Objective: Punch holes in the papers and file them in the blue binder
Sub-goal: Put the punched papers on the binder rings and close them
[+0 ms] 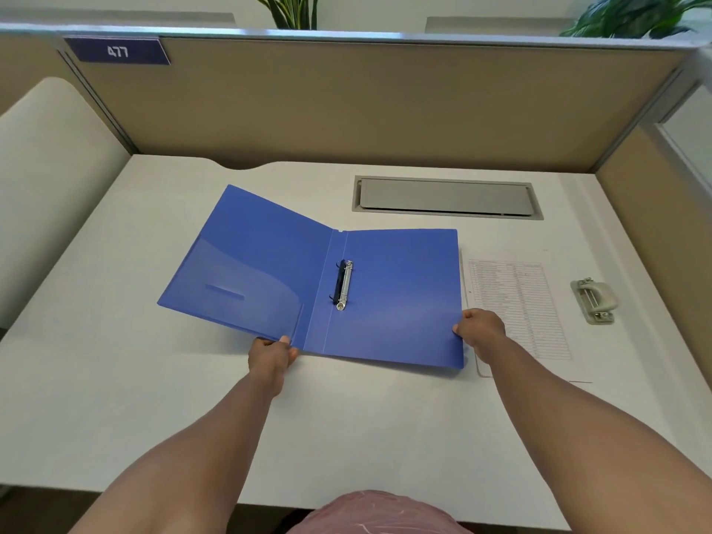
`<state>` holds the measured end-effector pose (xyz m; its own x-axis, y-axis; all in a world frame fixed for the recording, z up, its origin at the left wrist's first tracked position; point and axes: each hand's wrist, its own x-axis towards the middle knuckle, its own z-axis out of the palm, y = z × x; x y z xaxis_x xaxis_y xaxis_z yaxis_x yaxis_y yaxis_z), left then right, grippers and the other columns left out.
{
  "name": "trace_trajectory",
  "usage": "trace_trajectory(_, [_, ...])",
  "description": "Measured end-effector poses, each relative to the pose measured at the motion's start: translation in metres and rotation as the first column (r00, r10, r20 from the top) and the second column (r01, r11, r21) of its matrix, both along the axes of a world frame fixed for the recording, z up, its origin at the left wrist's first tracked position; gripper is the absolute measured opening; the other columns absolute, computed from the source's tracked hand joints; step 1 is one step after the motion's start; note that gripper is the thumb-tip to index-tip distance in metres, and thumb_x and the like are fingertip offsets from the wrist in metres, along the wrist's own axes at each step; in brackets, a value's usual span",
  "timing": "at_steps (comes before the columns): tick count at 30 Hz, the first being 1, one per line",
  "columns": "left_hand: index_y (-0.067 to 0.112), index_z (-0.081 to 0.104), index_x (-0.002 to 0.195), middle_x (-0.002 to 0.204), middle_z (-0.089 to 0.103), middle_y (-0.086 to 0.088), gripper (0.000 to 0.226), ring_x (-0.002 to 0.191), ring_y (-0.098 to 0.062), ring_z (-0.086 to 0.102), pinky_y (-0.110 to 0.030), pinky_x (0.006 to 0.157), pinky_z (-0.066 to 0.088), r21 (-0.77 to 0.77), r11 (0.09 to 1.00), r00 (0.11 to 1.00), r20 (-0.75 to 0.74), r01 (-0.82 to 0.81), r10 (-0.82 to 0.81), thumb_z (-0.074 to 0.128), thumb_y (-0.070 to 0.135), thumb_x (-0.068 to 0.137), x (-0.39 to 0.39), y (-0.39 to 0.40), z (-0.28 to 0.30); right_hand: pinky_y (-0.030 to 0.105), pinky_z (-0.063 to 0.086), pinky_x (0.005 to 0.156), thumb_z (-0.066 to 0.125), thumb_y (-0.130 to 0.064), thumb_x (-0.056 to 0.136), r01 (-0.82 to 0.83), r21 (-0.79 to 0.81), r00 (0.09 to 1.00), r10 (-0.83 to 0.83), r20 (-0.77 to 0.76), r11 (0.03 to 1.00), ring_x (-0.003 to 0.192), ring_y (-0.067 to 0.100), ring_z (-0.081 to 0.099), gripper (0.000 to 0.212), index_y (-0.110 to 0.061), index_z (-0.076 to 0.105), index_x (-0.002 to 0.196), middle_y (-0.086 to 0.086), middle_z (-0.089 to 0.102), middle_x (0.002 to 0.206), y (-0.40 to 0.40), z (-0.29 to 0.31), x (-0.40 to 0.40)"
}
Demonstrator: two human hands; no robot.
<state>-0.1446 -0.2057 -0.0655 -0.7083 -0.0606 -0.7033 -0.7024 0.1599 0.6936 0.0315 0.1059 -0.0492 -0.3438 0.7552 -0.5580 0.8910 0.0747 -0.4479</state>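
1. The blue binder point(385, 294) lies open on the white desk point(115, 379), spread between the person's two hands.
2. The left hand point(271, 356) pinches the near edge of the binder's left cover close to the spine, thumb on top and fingers curled beneath; that cover rises at a slant up and away from the hand, off the desk.
3. The right hand point(479, 329) grips the right cover at its outer edge near the near corner, fingers closed over the edge; this cover lies almost flat, stretching away to the left of the hand.
4. The ring mechanism point(344, 285) sits on the right cover just beside the spine, beyond both hands and roughly midway between them; whether its rings are open is hard to tell.
5. The papers point(520, 302), printed with a table of lines, lie flat on the desk just right of the right hand, their left edge tucked beside or slightly under the binder's right cover.
6. The hole punch point(593, 300), a grey one, stands further right of the papers, well apart from the right hand and untouched.
7. A grey cable hatch point(447, 196) is set into the desk beyond the binder, past the right hand's reach line.
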Motion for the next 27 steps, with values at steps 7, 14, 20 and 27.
trace_trajectory(7, [0.009,0.056,0.12,0.112,0.065,-0.006,0.023,0.083,-0.021,0.069,-0.031,0.087,0.055,0.06,0.998,0.994,0.108,-0.005,-0.001,0.058,0.006,0.098,0.025,-0.003,0.001,0.031,0.049,0.075,0.051,-0.004,0.084,-0.017,0.021,0.997,0.016,0.076,1.0,0.089,0.03,0.06,0.02,-0.007,0.068,0.093,0.009,0.063,0.094,0.003,0.0,0.01])
trace_trajectory(14, [0.001,0.062,0.108,0.092,0.071,-0.011,0.014,0.079,-0.016,0.069,-0.025,0.07,0.061,0.038,0.989,0.956,0.255,0.141,-0.146,0.053,0.008,0.101,0.029,-0.017,0.009,0.026,0.035,0.048,0.046,-0.008,0.093,-0.099,0.034,0.97,0.089,0.228,0.994,0.06,0.019,0.046,0.01,-0.003,0.054,0.088,0.005,0.047,0.07,-0.001,0.004,0.008])
trace_trajectory(20, [0.012,0.065,0.1,0.089,0.077,-0.003,0.026,0.062,-0.006,0.07,-0.018,0.054,0.055,-0.062,0.815,0.757,0.416,0.576,-0.503,0.057,0.036,0.099,0.022,-0.03,0.03,0.024,0.032,0.045,0.05,-0.009,0.091,-0.031,0.035,0.983,0.024,0.183,0.999,0.055,0.018,0.046,0.023,-0.006,0.046,0.068,0.006,0.049,0.069,0.0,0.003,0.009])
trace_trajectory(27, [0.012,0.068,0.096,0.072,0.069,0.003,0.032,0.049,-0.004,0.059,-0.015,0.046,0.047,0.025,0.624,0.544,0.465,0.781,-0.699,0.06,0.043,0.096,0.006,0.002,0.054,0.025,0.04,0.053,0.057,-0.013,0.088,0.085,0.02,0.992,-0.086,0.089,0.996,0.059,0.019,0.048,0.014,-0.004,0.052,0.079,0.007,0.052,0.072,0.011,0.008,0.014])
